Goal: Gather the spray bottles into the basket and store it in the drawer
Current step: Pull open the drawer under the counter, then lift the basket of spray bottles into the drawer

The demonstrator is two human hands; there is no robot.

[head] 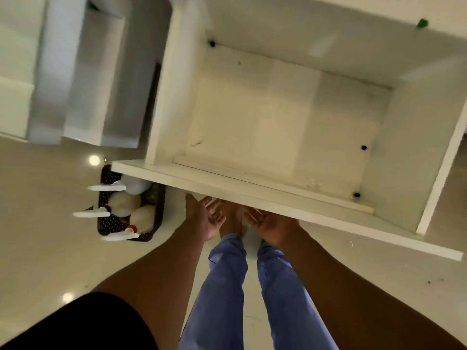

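Observation:
A white drawer (pixel 161 170) stands pulled out below me, and its inside is bare. A dark dotted basket (pixel 111 226) sits on the floor to the left, partly under the drawer's front panel. Three white spray bottles (pixel 125 201) stand in it with their triggers pointing left. My left hand (pixel 204 218) and my right hand (pixel 273 227) hang just below the front panel's edge, palms up and fingers spread. Neither hand holds anything. The fingertips lie under the panel's lower edge; I cannot tell whether they touch it.
Glossy beige floor tiles (pixel 45 223) spread to the left and below. White cabinet fronts (pixel 75 72) rise at the upper left. A small green object (pixel 422 23) sits on the surface beyond the drawer. My blue-trousered legs and bare feet stand right under the drawer front.

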